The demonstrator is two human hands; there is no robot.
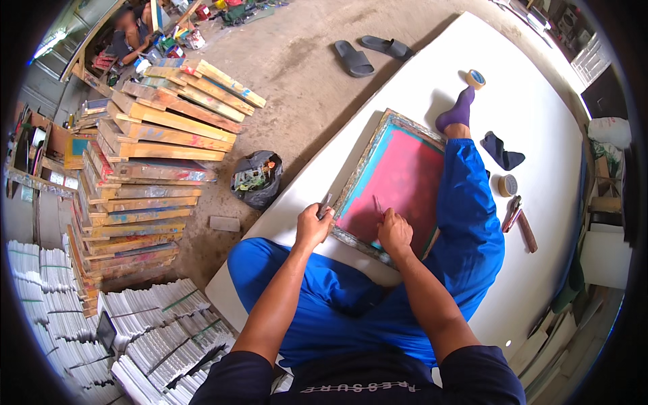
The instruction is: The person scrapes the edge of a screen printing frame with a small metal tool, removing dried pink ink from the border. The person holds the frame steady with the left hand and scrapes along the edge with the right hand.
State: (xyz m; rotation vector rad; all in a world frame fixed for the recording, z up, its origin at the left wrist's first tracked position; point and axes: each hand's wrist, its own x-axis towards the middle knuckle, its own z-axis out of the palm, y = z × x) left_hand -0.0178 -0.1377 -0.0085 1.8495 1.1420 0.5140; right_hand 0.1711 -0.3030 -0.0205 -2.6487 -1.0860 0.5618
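Observation:
A wooden screen-printing frame (362, 163) lies tilted on the white surface, its mesh (405, 179) pink with a turquoise border. My right hand (395, 233) is over the near part of the mesh, fingers pinched around a thin pointed tool (378, 204) whose exact kind I cannot make out. At the frame's near left corner is my left hand (314, 226), closed on a small greyish tool (325, 204) that sticks up from the fingers; its kind is unclear. My outstretched right leg in blue trousers (466, 209) lies along the frame's right side and covers part of it.
Tape rolls (476, 79) (507, 185), a dark sock (501, 150) and small tools (518, 219) lie right of my leg. Beyond the white surface are black slippers (354, 59), a black rubbish bag (257, 179), stacked wooden frames (162, 189) and paper bundles (162, 337). Another person (131, 37) sits far left.

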